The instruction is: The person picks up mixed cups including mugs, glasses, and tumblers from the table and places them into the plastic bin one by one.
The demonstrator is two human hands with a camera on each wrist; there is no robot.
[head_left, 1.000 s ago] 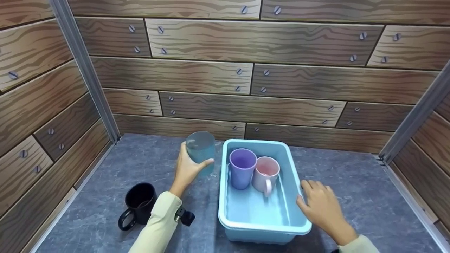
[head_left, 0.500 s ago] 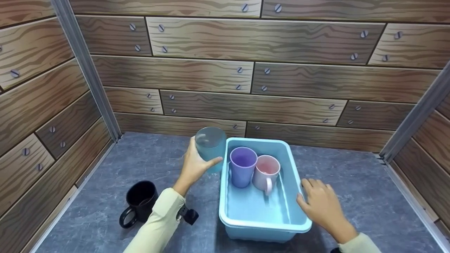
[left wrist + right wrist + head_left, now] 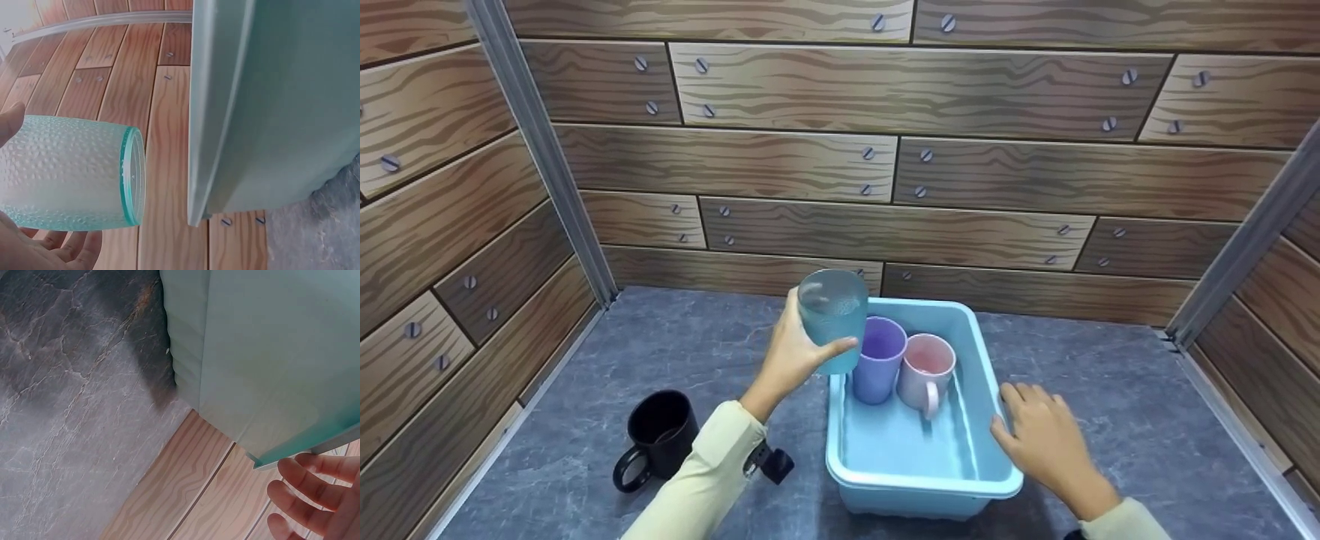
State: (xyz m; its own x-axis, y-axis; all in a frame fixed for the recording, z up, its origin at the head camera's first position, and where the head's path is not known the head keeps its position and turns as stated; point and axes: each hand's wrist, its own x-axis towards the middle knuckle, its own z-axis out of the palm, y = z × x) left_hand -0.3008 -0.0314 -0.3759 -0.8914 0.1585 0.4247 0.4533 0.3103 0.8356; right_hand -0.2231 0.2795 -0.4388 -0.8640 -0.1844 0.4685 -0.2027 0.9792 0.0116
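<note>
My left hand [image 3: 795,352] grips a translucent teal tumbler [image 3: 834,315], thumb on the near side, held up over the left rim of a light blue plastic tub [image 3: 911,478]. In the left wrist view the tumbler [image 3: 73,171] shows a pebbled wall, with its base end near the tub's outer side [image 3: 281,107]. Inside the tub stand a purple cup [image 3: 877,364] and a pink mug [image 3: 926,371], side by side. The tumbler partly covers the purple cup. My right hand [image 3: 1042,439] rests with loose fingers at the tub's right rim; its fingertips [image 3: 289,467] touch the edge.
A black mug [image 3: 660,431] stands on the dark grey marbled tabletop [image 3: 577,405], left of the tub and beside my left forearm. Wood-patterned panels [image 3: 840,169] wall in the back and both sides, with metal posts [image 3: 547,150] in the corners.
My left hand has carried the tumbler rightward, from beside the tub to above its left rim. The right hand, the tub and the other cups have stayed in place.
</note>
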